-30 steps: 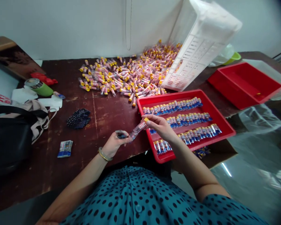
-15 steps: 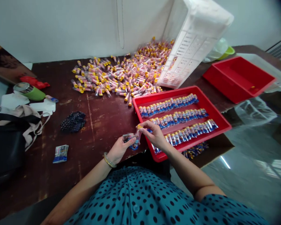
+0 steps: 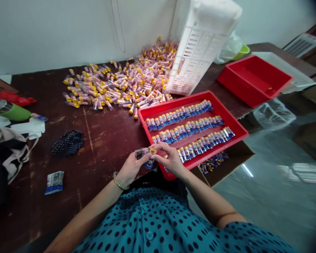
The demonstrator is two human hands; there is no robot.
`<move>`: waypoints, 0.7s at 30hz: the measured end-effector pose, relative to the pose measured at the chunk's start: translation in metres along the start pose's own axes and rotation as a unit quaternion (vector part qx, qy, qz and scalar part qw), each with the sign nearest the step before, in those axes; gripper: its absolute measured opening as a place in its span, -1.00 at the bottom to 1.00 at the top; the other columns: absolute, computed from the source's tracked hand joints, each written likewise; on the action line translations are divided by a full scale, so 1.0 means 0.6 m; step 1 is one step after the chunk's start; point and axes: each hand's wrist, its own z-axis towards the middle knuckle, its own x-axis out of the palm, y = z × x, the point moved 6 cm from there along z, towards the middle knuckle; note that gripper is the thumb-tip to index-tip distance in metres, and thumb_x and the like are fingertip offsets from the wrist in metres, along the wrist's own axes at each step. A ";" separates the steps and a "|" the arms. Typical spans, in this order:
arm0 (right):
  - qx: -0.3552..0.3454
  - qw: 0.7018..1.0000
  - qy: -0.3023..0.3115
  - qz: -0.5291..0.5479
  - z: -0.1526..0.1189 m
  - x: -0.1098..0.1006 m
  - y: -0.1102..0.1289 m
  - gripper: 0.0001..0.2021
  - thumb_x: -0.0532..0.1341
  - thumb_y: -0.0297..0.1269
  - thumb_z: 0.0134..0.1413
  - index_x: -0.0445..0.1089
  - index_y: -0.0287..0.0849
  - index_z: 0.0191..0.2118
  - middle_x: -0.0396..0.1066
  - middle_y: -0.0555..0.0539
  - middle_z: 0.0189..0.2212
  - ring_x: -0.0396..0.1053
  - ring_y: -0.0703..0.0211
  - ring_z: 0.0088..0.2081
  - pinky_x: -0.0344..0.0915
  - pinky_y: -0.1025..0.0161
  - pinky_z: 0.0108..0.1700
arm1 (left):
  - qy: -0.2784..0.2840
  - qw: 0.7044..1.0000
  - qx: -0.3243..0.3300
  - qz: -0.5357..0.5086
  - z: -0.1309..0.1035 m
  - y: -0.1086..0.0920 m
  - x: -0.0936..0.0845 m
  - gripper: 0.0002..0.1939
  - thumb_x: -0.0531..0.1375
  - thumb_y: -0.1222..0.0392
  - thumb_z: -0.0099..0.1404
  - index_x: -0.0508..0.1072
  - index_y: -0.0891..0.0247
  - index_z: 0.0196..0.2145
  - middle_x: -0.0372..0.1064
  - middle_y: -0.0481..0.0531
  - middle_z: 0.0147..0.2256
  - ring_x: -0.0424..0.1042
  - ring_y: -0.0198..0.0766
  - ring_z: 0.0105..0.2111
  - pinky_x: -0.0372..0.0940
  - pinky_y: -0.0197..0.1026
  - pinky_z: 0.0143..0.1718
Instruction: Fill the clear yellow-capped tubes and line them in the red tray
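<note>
My left hand [image 3: 130,167] is closed on a small stack of clear plastic sleeves [image 3: 149,164] with blue printing. My right hand [image 3: 171,160] pinches a small clear tube by its yellow cap [image 3: 152,150], at the mouth of a sleeve. The tube's body is mostly hidden by fingers and sleeve. Just right of my hands lies a shallow red tray [image 3: 239,135] with three rows of sleeved tubes [image 3: 197,144]. A large heap of unsleeved yellow-capped tubes with pink contents [image 3: 116,88] spreads across the table's back.
A white plastic crate [image 3: 197,52] stands tilted behind the tray. A deeper red bin [image 3: 242,88] sits at right. Below the tray is a cardboard box [image 3: 237,163] of sleeved pieces. On the left are a sleeve stack [image 3: 54,182], dark dotted cloth [image 3: 67,142], green cup [image 3: 17,112] and bag [image 3: 9,154].
My right hand has lowered the tube toward the left hand, so its cap now sits close to the sleeve. The whole view has swung rightward.
</note>
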 end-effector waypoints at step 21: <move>0.162 0.876 -0.245 -0.382 0.133 -0.557 -0.110 -0.78 0.30 -0.41 0.00 0.44 -0.32 -0.17 0.52 -0.18 -0.38 0.41 0.19 -0.40 0.29 0.25 -0.25 | -0.097 0.990 -0.101 0.016 0.008 0.031 -0.078 -0.46 0.42 -0.04 0.03 0.51 0.18 -0.04 0.40 -0.06 -0.45 0.36 -0.27 -0.44 0.31 -0.28 -0.46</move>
